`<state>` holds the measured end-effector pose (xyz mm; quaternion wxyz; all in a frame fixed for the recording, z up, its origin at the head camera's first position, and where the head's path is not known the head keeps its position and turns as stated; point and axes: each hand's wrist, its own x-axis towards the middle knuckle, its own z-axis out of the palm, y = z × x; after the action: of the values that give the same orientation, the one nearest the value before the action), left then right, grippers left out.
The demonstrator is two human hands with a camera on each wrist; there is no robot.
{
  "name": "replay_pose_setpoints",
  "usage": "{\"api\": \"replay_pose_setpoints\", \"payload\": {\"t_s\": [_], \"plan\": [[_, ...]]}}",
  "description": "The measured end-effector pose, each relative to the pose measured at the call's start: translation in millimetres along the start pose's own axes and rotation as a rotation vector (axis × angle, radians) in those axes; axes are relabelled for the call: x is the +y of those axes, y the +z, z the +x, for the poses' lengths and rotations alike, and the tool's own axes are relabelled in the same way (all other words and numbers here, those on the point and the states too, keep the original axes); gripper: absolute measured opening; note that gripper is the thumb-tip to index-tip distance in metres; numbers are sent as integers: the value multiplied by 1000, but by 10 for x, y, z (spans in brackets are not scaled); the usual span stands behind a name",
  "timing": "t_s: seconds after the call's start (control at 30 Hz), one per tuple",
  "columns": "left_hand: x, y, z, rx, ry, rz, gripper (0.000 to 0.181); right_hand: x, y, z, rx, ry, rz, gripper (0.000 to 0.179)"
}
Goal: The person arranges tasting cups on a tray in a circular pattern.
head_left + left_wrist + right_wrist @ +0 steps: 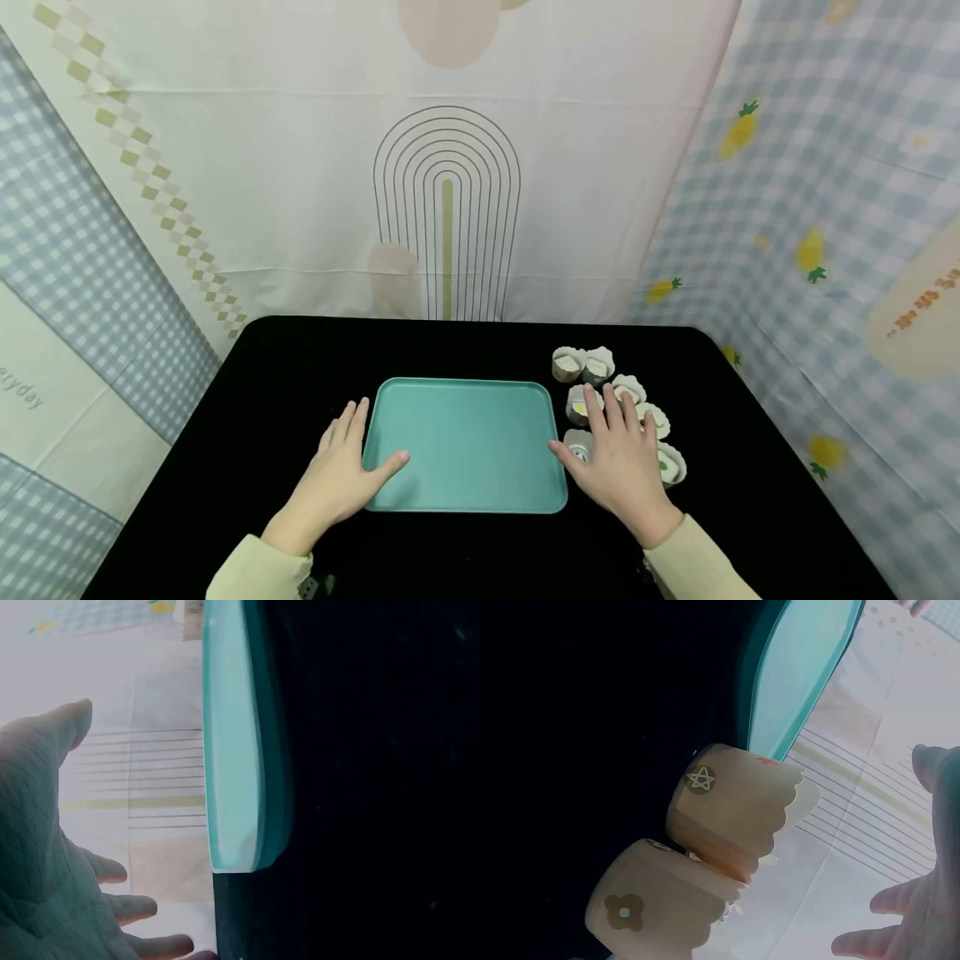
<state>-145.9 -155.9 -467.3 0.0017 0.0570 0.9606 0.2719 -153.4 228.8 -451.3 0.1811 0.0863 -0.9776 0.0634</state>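
A turquoise rectangular tray [468, 446] lies flat on the black table, with nothing on it. My left hand [341, 475] hovers at the tray's left edge, fingers spread and thumb over the rim; the left wrist view shows its palm [45, 862] apart from the tray. To the tray's right, my right hand [618, 462] is spread above several small scallop-edged paper cups [567, 364], partly hiding them. Seen from the right wrist, one cup [727, 802] bears a star and another cup [652, 900] a flower; the fingers [896, 896] hold nothing there.
The black table [465, 558] has rounded far corners. Behind it hangs a pale printed curtain [300, 183], and blue checked cloth [810, 192] closes off the right side. The cups stand in a loose cluster close to the tray's right edge.
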Motion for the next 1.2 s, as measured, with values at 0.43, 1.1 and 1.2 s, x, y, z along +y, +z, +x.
{"api": "replay_pose_setpoints", "payload": {"t_s": [0.43, 1.1, 1.2], "plan": [[-290, 37, 158, -178, -208, -499, 106, 91, -65, -41, -18, 13, 117, 100], [-578, 205, 82, -172, -163, -730, 78, 629, -214, -139, -122, 76, 306, 101], [-574, 191, 99, -176, -170, -692, 75, 680, -228, -154, -120, 69, 294, 101]]}}
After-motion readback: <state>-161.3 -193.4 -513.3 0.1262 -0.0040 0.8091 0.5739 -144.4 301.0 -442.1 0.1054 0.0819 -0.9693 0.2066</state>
